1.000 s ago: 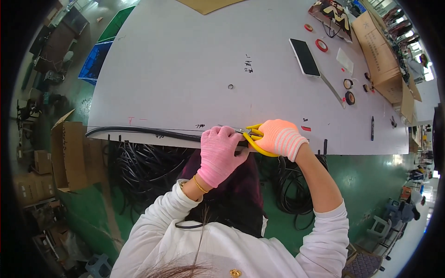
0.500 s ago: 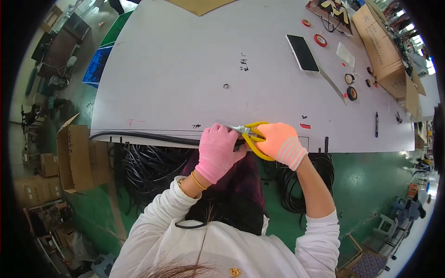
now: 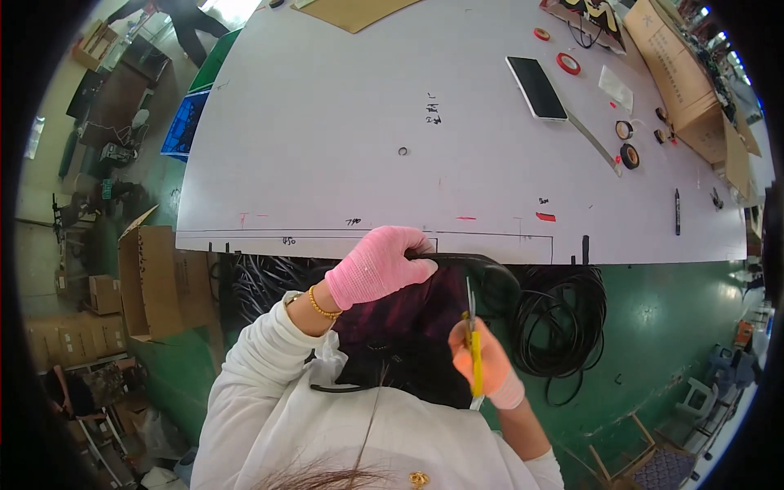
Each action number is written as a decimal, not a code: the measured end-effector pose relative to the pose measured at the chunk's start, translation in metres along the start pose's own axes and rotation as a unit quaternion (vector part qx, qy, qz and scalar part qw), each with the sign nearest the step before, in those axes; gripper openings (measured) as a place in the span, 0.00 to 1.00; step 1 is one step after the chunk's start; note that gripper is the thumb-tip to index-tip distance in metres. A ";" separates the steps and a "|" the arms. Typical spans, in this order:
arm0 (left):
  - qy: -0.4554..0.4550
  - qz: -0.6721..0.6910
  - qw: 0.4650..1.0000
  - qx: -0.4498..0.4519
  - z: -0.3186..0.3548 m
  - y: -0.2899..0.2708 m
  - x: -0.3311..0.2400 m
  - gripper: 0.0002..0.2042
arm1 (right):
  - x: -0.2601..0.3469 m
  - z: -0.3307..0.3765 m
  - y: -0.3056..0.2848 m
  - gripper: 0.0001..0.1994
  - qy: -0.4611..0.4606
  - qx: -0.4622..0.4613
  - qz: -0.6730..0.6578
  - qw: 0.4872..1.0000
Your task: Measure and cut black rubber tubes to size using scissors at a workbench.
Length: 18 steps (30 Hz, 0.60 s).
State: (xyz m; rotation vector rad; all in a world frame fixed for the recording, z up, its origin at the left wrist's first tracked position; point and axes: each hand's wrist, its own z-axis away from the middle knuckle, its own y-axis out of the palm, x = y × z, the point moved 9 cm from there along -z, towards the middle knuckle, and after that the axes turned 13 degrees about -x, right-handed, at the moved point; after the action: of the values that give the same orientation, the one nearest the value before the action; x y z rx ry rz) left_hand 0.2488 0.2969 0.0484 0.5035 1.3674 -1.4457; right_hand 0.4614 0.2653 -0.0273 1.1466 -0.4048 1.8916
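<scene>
My left hand point(image 3: 382, 263), in a pink glove, is closed on a black cable point(image 3: 474, 258) at the table's front edge. From that grip the cable runs right and bends down past the edge, toward a coil of black cable point(image 3: 559, 327) below. Lower right, my right hand point(image 3: 487, 363) wears an orange glove and grips yellow-handled scissors point(image 3: 477, 359). Their metal blades point up and away from me, apart from the cable. My fingers partly cover the handles.
The white table point(image 3: 327, 163) bears drawn lines and marks along its front edge. A phone point(image 3: 537, 88), tape rolls point(image 3: 567, 64), a black marker point(image 3: 677, 212) and a cardboard box point(image 3: 674, 82) lie at right. An open carton point(image 3: 167, 282) stands left. Another person's legs point(image 3: 192, 33) show far left.
The scissors have moved from beside my left hand down and right, off the table. The cable length lying left along the table edge is gone; cable now extends right from my left hand.
</scene>
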 end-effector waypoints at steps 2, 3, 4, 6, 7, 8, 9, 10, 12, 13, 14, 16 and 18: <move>-0.009 -0.003 1.000 0.006 0.002 0.003 -0.004 0.08 | -0.003 0.012 0.015 0.18 -0.096 0.047 0.027 0.994; -0.006 0.016 1.000 0.001 0.003 0.003 -0.007 0.08 | -0.012 0.011 0.019 0.18 -0.076 0.047 0.022 0.996; -0.003 0.036 0.999 -0.005 0.004 0.003 -0.010 0.08 | -0.015 0.008 0.022 0.17 -0.091 0.039 0.050 0.994; -0.003 0.037 0.999 -0.002 0.008 0.006 -0.013 0.08 | -0.019 0.002 0.026 0.16 -0.108 0.030 0.079 0.991; -0.004 0.040 0.999 0.000 0.009 0.007 -0.014 0.08 | -0.020 -0.002 0.027 0.15 -0.109 0.022 0.069 0.991; -0.004 0.039 0.999 -0.001 0.011 0.008 -0.015 0.08 | -0.021 -0.005 0.027 0.13 -0.110 0.014 0.059 0.992; -0.007 0.039 0.999 0.003 0.012 0.009 -0.015 0.08 | -0.022 -0.008 0.029 0.13 -0.111 0.014 0.059 0.992; -0.011 0.040 0.999 0.007 0.013 0.010 -0.014 0.08 | -0.029 -0.012 0.031 0.12 -0.068 0.023 0.028 0.997; -0.011 0.041 0.999 0.007 0.014 0.010 -0.015 0.08 | -0.037 -0.015 0.035 0.12 -0.025 0.032 -0.003 0.999; -0.012 0.043 0.999 0.007 0.015 0.011 -0.015 0.08 | -0.036 -0.015 0.036 0.12 -0.022 0.028 -0.024 0.999; -0.012 0.043 0.999 0.007 0.015 0.011 -0.015 0.08 | -0.034 -0.015 0.037 0.12 -0.021 0.026 -0.034 0.999; -0.007 0.040 0.999 0.003 0.015 0.010 -0.015 0.08 | -0.030 -0.013 0.038 0.12 -0.008 0.015 -0.083 0.996; -0.002 0.042 0.999 -0.002 0.014 0.009 -0.016 0.08 | -0.023 -0.011 0.038 0.12 0.004 0.007 -0.121 0.993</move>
State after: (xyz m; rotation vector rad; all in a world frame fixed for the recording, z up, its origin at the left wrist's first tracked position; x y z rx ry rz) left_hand 0.2673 0.2918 0.0619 0.5502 1.3303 -1.3747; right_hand 0.4296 0.2391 -0.0472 1.1418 -0.2368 1.6898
